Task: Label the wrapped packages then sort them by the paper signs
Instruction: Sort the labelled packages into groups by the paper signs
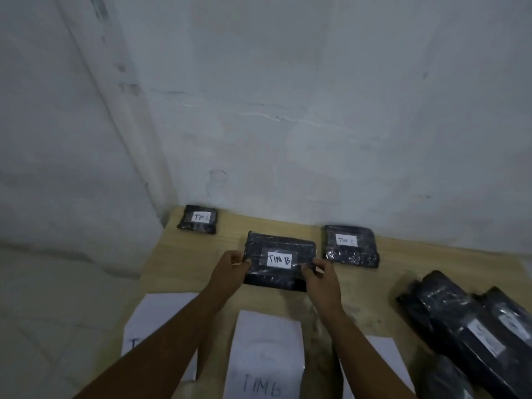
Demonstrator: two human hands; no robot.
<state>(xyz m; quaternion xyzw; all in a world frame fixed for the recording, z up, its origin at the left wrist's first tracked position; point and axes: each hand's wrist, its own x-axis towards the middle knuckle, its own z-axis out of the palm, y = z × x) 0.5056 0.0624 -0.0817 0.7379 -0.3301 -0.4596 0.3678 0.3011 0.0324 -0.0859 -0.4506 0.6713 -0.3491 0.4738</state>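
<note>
A black wrapped package [277,249] with a white label reading "TIM B" lies at the middle of the wooden table [184,254]. My left hand [230,269] pinches its left edge and my right hand [321,276] pinches its right edge. Behind it to the left sits a smaller black package [198,219] labelled "TIM A". To the right sits another package [351,246] labelled "TIM C". Three white paper signs lie near me: the left sign [155,321] partly under my arm, the middle sign [266,352] reading "TIM B", the right sign [383,358] partly hidden.
A pile of several black wrapped packages [472,321] lies at the table's right side, one with a white label. A pale wall [288,110] rises right behind the table. The table's left edge drops to a light tiled floor [57,298].
</note>
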